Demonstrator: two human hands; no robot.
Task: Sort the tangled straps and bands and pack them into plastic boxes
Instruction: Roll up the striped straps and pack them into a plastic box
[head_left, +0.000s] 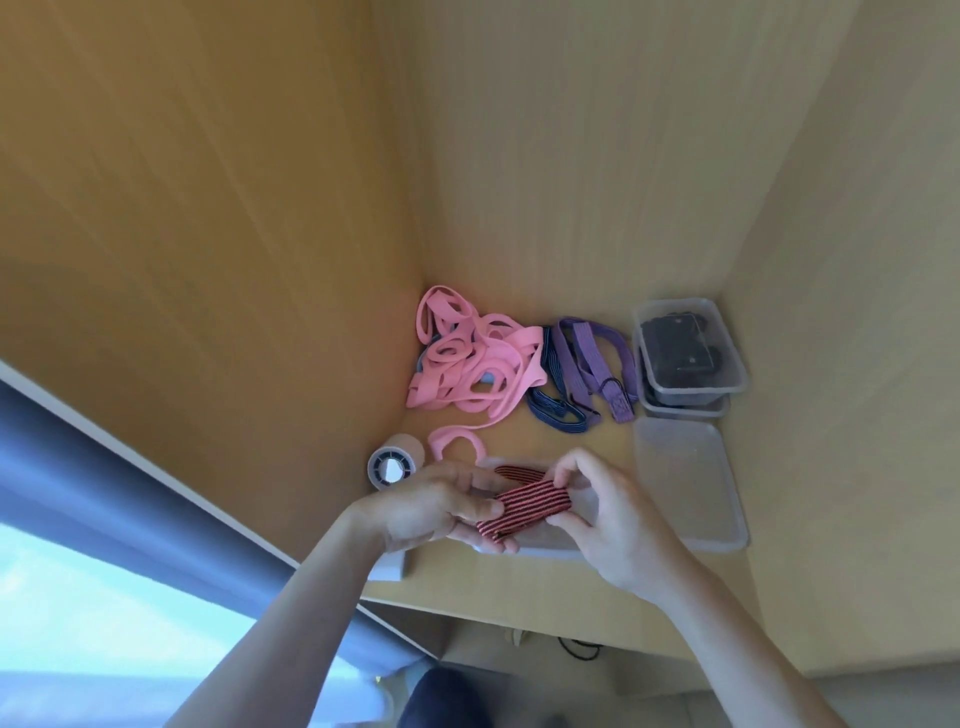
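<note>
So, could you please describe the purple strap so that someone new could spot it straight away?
Look to the far corner of the desk, where the pink tangle is piled. Between that tangle and the stacked boxes on the right lies the purple strap. It is paler and wider than the navy band beside it, and it ends in what looks like a buckle.

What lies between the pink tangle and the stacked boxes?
Head view: a navy strap, then a purple strap nearer the boxes.

Bare desk strip (561, 441) in front of pink tangle (467, 358) & purple straps (592, 364); stacked boxes (696, 388) block rt corner.
</note>
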